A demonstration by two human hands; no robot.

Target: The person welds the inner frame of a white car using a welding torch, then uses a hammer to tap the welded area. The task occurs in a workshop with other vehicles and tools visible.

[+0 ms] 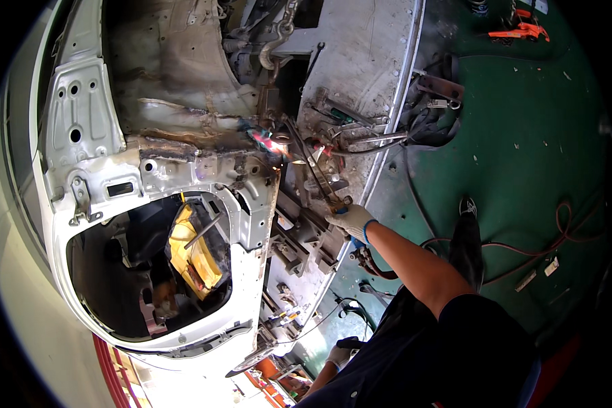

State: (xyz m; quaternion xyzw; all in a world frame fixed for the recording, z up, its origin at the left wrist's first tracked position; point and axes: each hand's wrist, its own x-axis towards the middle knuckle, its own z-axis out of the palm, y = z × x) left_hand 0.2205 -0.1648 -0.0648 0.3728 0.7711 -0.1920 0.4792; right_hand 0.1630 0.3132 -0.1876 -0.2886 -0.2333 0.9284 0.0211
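My right hand (351, 222), in a whitish work glove, is closed around the handle of a gas torch (314, 166). Long thin tubes run from its brass-coloured valve end up to a bright flame (273, 143). That flame plays on the rusty, scorched lower edge of a cut vehicle body (204, 160), with sparks at the spot. Lower in the picture, my left hand (338, 355), also gloved, is closed at a dark object (351, 343) whose kind I cannot make out; its fingers are partly hidden.
A chain hook (273, 51) hangs above the burning spot. Tools and metal clamps (299, 245) lie along the grey steel platform (357, 54). Hoses (510, 246) cross the green floor, where an orange tool (520, 30) lies far right. A yellow piece (194, 251) shows through the body's window opening.
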